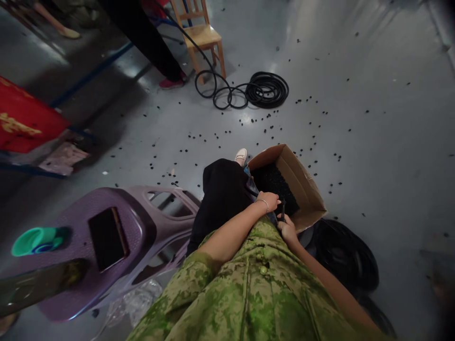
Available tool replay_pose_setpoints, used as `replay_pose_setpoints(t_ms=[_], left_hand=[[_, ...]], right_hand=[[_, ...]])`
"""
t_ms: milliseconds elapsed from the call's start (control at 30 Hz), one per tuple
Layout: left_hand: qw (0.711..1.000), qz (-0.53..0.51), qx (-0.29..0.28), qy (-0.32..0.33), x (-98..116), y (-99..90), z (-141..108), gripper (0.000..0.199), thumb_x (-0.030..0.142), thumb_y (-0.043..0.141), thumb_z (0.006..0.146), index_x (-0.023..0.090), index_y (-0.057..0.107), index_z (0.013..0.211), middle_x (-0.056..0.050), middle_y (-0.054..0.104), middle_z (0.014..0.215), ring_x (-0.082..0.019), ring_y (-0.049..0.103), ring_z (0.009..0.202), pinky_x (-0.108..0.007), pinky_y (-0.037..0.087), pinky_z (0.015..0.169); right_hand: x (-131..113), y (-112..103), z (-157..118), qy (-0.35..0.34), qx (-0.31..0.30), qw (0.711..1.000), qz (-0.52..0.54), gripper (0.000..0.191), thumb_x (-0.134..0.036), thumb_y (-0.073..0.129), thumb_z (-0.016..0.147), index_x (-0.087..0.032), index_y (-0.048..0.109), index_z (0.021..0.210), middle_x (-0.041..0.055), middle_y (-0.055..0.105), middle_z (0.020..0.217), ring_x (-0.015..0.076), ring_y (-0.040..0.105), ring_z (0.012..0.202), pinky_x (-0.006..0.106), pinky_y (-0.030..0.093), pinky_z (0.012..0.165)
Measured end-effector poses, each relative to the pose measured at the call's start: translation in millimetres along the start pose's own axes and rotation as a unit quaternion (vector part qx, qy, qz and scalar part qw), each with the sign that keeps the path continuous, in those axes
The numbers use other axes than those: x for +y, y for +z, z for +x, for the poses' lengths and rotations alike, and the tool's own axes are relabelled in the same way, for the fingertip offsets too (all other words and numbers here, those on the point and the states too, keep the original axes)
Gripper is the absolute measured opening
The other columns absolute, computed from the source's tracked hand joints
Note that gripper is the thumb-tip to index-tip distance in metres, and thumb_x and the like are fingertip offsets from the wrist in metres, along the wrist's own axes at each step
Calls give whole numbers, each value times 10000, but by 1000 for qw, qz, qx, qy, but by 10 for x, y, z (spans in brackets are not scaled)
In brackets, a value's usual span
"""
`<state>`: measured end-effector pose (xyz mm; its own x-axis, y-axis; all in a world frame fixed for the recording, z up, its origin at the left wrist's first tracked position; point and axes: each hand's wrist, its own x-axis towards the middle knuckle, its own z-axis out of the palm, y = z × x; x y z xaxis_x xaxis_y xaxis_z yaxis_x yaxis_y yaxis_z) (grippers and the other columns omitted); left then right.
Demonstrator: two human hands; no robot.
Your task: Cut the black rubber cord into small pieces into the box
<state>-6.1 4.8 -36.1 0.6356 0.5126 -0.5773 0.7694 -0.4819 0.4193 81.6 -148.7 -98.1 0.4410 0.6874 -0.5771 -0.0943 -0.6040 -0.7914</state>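
An open cardboard box (302,189) stands on the floor beside my knees, with a mass of small black pieces (272,182) inside. Over its near edge my left hand (269,201), with a bracelet at the wrist, has its fingers closed around the end of a black hose (251,191) that comes across my lap. Close by on the right, my right hand (287,228) is wrapped around a slim dark tool (283,210), which looks like scissors or a cutter. The tool's tip is near my left fingertips.
A purple stool (78,208) at left bears a phone (108,239) and a green cup (35,240). Coiled black hose lies on the floor ahead (268,90) and at right (344,255). A wooden chair (202,35) and a person's leg (152,42) are farther off. Black bits litter the floor.
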Motion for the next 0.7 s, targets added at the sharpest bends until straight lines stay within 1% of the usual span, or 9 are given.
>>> replay_pose_setpoints(t_ms=[133,233,333,400,433,500,600,633,700], left_hand=[[1000,-2,3,-2,-6,-1,3,371,393,402,997,220,704,1123,-122,706,1231,-276,643,1150,-424,461,983],[1000,-14,6,-1,-21,4,-2,357,401,411,992,253,701,1138,-92,710,1229,-262,641,1156,-412,461,989],[1000,-27,11,3,-40,8,-13,340,401,418,988,285,698,1144,-61,713,1229,-250,640,1162,-403,463,991],[999,-32,8,3,-48,5,-20,347,409,411,991,282,702,1131,-57,713,1234,-252,639,1166,-403,468,985],[999,-34,5,4,-51,3,-22,352,412,407,992,277,705,1123,-59,712,1236,-254,640,1166,-402,472,980],[999,-39,1,8,-56,0,-21,364,415,396,995,269,706,1115,-59,711,1240,-250,641,1164,-391,479,971],[999,-49,8,12,-67,8,-6,372,415,380,1000,272,700,1126,-51,712,1239,-237,642,1158,-366,485,956],[998,-53,12,14,-72,14,0,372,418,379,1000,276,698,1128,-45,714,1235,-233,644,1153,-356,487,949],[998,-60,21,20,-87,27,13,366,423,383,998,284,697,1125,-33,720,1222,-224,650,1137,-335,491,930]], right_hand=[[20,16,31,-5,-4,1000,9,257,-364,538,515,-258,539,750,-70,405,518,160,387,556,286,288,561],[-12,-23,8,25,-16,999,22,329,-365,584,517,-252,593,826,-73,445,516,162,423,544,280,309,555],[-72,-136,-58,89,-54,989,102,442,-389,665,557,-241,649,973,-30,590,608,196,557,615,294,401,599],[-107,-231,-118,119,-86,972,181,443,-426,693,608,-240,665,1009,19,675,727,224,626,696,324,464,654],[-119,-274,-150,124,-101,965,207,444,-423,710,619,-242,670,1023,35,698,777,233,644,728,335,481,672],[-130,-335,-212,117,-118,960,227,506,-353,767,588,-255,672,1076,42,718,864,231,659,776,331,498,694],[-117,-351,-272,86,-121,963,223,677,-258,839,535,-287,647,1183,7,698,928,177,637,773,281,489,698],[-107,-342,-277,78,-119,964,223,698,-265,857,543,-296,636,1205,-12,679,904,151,615,736,262,478,681],[-81,-320,-264,65,-118,965,226,663,-335,872,596,-299,627,1211,-41,630,828,111,555,654,233,446,626]])
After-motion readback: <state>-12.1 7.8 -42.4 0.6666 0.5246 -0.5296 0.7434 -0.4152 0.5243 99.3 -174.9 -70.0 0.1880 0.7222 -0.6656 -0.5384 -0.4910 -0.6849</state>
